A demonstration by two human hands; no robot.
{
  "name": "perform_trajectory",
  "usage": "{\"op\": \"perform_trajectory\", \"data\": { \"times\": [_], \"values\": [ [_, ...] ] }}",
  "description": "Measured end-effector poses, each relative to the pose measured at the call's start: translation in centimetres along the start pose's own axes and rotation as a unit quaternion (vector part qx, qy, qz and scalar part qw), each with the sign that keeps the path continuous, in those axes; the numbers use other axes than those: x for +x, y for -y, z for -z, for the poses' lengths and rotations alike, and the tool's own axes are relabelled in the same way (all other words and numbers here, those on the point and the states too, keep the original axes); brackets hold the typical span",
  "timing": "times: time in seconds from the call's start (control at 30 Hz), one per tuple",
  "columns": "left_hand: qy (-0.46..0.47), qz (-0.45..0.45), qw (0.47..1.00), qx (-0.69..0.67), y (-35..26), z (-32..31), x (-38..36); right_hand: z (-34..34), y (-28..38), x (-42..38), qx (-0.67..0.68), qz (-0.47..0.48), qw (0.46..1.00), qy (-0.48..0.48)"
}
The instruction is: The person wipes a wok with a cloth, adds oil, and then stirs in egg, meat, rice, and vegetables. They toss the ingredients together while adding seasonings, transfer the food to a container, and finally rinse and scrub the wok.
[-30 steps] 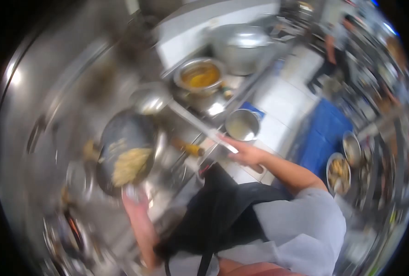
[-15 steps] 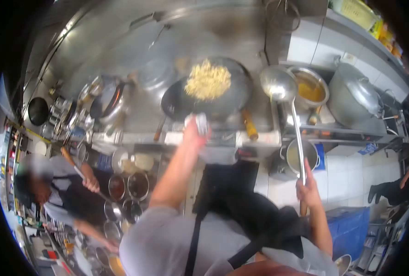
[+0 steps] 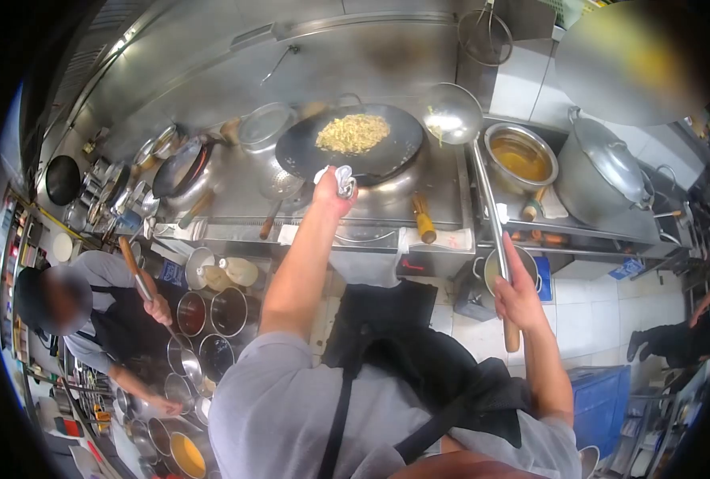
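My left hand is closed round a folded white cloth at the near edge of a large black wok. The handle under the cloth is hidden. Pale yellow chopped food lies in the middle of the wok. My right hand grips the long handle of a metal ladle. The ladle's bowl is raised to the right of the wok, apart from it, with bits of food on it.
A metal pot of yellow liquid and a large lidded pot stand right. A skimmer and a wooden-handled brush flank the wok. At left, a co-worker holds a ladle over several pots.
The ladle has moved left, nearer the wok, with my right hand. The food sits flatter in the wok, and the wok has shifted slightly left.
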State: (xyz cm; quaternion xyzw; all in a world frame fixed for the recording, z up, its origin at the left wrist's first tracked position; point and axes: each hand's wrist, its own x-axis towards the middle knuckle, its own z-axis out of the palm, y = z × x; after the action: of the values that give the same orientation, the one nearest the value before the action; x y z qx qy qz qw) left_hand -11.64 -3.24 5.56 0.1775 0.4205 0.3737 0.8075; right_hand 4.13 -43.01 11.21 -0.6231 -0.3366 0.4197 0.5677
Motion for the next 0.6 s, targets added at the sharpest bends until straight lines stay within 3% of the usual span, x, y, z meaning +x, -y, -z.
{"op": "perform_trajectory", "data": {
  "times": [0.1, 0.13, 0.17, 0.2, 0.23, 0.27, 0.3, 0.33, 0.37, 0.4, 0.43, 0.47, 0.5, 0.57, 0.6],
  "values": [
    [0.044, -0.122, 0.990, 0.050, 3.0, 1.9, -2.1, -1.5, 1.5, 3.4, -0.189, -0.028, 0.981, -0.031],
    [0.079, -0.235, 0.963, 0.103, 6.5, 4.4, -1.0, -2.2, 1.4, 5.1, -0.218, 0.004, 0.975, -0.041],
    [0.024, -0.328, 0.929, 0.170, 9.6, 4.9, -2.5, -2.9, 0.7, 7.4, -0.246, 0.035, 0.967, -0.049],
    [0.038, -0.381, 0.901, 0.201, 12.0, 6.0, -2.9, -2.6, -3.2, 12.0, -0.314, 0.115, 0.941, -0.051],
    [0.037, -0.377, 0.902, 0.207, 12.9, 6.8, -2.6, -3.6, -3.4, 13.8, -0.301, 0.062, 0.951, -0.031],
    [0.036, -0.369, 0.904, 0.212, 14.0, 7.7, -2.6, -4.7, -3.6, 15.6, -0.290, 0.008, 0.957, -0.012],
    [0.024, -0.324, 0.926, 0.194, 14.2, 7.9, -2.9, -6.1, -4.5, 16.5, -0.138, -0.040, 0.989, 0.031],
    [0.015, -0.280, 0.944, 0.175, 13.5, 7.2, -2.8, -7.1, -4.7, 17.7, -0.133, -0.046, 0.990, 0.029],
    [0.033, -0.252, 0.957, 0.140, 12.6, 6.7, -3.2, -7.3, -5.3, 18.4, 0.059, -0.107, 0.989, 0.082],
    [-0.002, -0.109, 0.984, 0.142, 11.3, 6.7, -3.9, -7.4, -6.7, 17.2, 0.249, -0.170, 0.945, 0.128],
    [-0.012, -0.041, 0.993, 0.107, 11.5, 7.3, -6.7, -7.1, -6.8, 14.3, 0.248, -0.185, 0.943, 0.122],
    [-0.014, 0.018, 0.997, 0.074, 11.1, 6.4, -9.7, -6.8, -5.1, 11.0, 0.350, -0.225, 0.901, 0.124],
    [-0.001, 0.048, 0.998, 0.041, 11.7, 5.7, -13.8, -6.8, -4.6, 8.4, 0.454, -0.253, 0.845, 0.123],
    [-0.040, 0.109, 0.990, 0.076, 13.4, 8.6, -16.4, -4.4, -3.7, 1.2, 0.515, -0.352, 0.777, 0.086],
    [-0.014, 0.124, 0.988, 0.092, 13.5, 10.0, -17.7, -2.9, -2.6, -1.9, 0.536, -0.362, 0.755, 0.108]
  ]
}}
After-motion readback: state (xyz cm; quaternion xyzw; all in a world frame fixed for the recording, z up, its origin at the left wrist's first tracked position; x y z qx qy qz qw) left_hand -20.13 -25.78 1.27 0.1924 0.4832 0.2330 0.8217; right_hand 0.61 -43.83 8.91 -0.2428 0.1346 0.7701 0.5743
